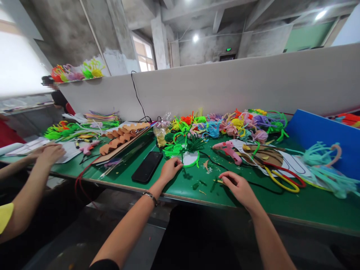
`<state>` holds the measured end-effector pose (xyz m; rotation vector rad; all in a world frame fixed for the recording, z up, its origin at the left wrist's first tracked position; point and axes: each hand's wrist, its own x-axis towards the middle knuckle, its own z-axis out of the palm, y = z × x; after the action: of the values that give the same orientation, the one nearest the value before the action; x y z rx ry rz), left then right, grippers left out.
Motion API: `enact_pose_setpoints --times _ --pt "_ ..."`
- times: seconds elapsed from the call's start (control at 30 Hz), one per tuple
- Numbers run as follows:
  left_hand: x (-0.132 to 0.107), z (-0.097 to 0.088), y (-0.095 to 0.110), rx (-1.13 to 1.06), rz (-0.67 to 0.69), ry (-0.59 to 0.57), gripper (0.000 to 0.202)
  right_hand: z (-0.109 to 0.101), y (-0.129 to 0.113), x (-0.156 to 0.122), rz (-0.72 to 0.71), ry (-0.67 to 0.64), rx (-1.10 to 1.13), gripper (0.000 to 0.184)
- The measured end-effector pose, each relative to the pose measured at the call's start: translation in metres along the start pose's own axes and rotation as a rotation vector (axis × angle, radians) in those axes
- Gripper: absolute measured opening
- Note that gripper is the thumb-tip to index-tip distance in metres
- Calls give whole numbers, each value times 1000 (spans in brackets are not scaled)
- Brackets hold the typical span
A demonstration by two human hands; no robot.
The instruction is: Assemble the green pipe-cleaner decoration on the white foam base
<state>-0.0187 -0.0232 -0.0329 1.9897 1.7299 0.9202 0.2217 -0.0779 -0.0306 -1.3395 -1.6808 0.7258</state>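
Note:
A white disc (190, 159) edged in bright green pipe cleaner lies on the green table, with green pipe-cleaner strands (180, 144) bunched at its back. My left hand (169, 170) is closed at the disc's near left rim, thumb and forefinger pinched together there. To the right, my right hand (237, 186) is also closed just above the table. A thin yellowish piece (218, 181) shows at its fingertips, too small to name. Dark green scraps (196, 185) lie between the hands.
A black phone (147, 167) lies left of my left hand. A pink glue gun (229, 151) and red-and-yellow-handled scissors (284, 180) lie to the right. Pipe-cleaner flowers (213, 127) line the back. A blue board (323, 142) stands at right; another person's hands (49, 153) rest at left.

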Motion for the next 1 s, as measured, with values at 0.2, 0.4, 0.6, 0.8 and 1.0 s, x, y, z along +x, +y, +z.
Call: enact_pose_setpoints --times 0.2,0.4,0.6,0.8,1.0 --pt "1 1 -2 53 -16 13 7 0 -2 0 1 -2 -25 27" --pt "-1 2 0 91 -22 -4 5 0 -2 0 -10 -8 -50 27" --pt "-7 1 6 144 -29 11 5 -1 -4 1 -21 -21 -57 27" --pt "-8 0 11 167 -53 16 7 -1 0 1 -25 -23 -63 27" --pt "-9 0 10 168 -55 18 9 0 1 0 -23 -32 -65 26"
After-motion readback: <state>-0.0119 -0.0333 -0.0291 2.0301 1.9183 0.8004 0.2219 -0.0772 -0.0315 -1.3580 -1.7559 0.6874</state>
